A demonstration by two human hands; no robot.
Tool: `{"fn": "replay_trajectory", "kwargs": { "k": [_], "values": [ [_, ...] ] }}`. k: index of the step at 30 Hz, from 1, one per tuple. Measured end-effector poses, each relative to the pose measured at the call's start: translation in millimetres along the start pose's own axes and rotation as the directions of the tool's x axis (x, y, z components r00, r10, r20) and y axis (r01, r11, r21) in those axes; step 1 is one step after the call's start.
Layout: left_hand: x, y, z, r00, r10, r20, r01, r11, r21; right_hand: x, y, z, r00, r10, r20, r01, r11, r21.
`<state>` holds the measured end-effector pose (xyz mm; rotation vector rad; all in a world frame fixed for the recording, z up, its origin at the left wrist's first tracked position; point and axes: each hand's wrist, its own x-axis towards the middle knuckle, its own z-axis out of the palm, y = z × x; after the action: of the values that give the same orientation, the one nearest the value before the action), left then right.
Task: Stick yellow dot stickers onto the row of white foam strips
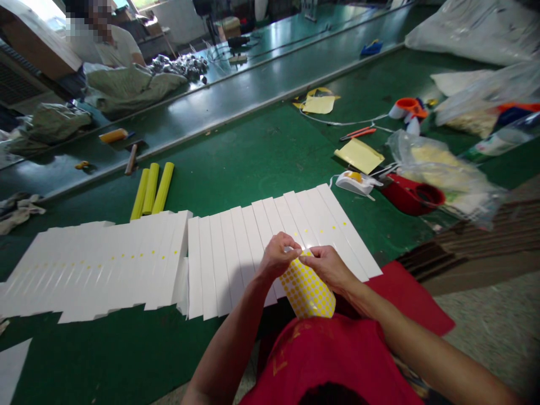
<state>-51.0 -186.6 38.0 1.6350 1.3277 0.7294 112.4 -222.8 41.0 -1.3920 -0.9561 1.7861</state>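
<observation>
My left hand (pixel 279 256) and my right hand (pixel 327 264) meet over a sheet of small yellow round stickers (pixel 307 292), which curls down toward my red shirt. Both hands pinch the sheet's top edge; the fingertips of the left hand are at a sticker there. Under my hands lies a fanned row of white cardboard pieces (pixel 270 242); a few at the right carry a yellow dot each. A second fanned row of white pieces (pixel 97 267) lies to the left, with a line of yellow dots along it.
Three yellow-green rolls (pixel 152 189) lie behind the left row. A red bowl (pixel 411 197), a white tape dispenser (pixel 354 181), plastic bags (pixel 447 169) and yellow papers (pixel 359 154) sit at the right. Another person (pixel 105 45) sits across the green conveyor belt (pixel 236 95).
</observation>
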Motion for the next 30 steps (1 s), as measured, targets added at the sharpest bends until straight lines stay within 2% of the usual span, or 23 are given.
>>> {"fn": "replay_trajectory", "kwargs": {
  "k": [9,14,16,17,19,21,25,30],
  "values": [
    [-5,6,3,0.997,0.03,-0.068,-0.023,0.995,0.102,2,6,-1,0.999,0.033,0.02,-0.034,0.999,0.041],
    [-4,-2,4,0.997,0.053,-0.055,-0.053,0.999,-0.003,1,5,0,0.997,0.069,0.044,-0.072,0.994,0.085],
    [1,-11,3,0.997,-0.005,-0.079,0.003,1.0,-0.024,2,7,-2,0.994,0.1,0.042,-0.103,0.991,0.088],
    [5,-15,1,0.991,-0.064,-0.113,0.067,0.998,0.017,3,9,-2,0.993,0.111,0.031,-0.113,0.99,0.081],
    [13,-24,-2,0.958,-0.187,-0.216,0.221,0.964,0.148,3,11,-4,0.994,0.113,0.001,-0.113,0.992,0.065],
    [21,-31,-5,0.92,-0.257,-0.297,0.332,0.912,0.239,3,13,-6,0.994,0.107,-0.008,-0.106,0.992,0.07],
    [27,-36,-4,0.893,-0.294,-0.34,0.401,0.863,0.307,2,13,-8,0.993,0.119,0.008,-0.12,0.986,0.114],
    [29,-39,3,0.887,-0.285,-0.362,0.419,0.826,0.377,0,11,-9,0.992,0.125,0.028,-0.128,0.983,0.131]
  ]
}}
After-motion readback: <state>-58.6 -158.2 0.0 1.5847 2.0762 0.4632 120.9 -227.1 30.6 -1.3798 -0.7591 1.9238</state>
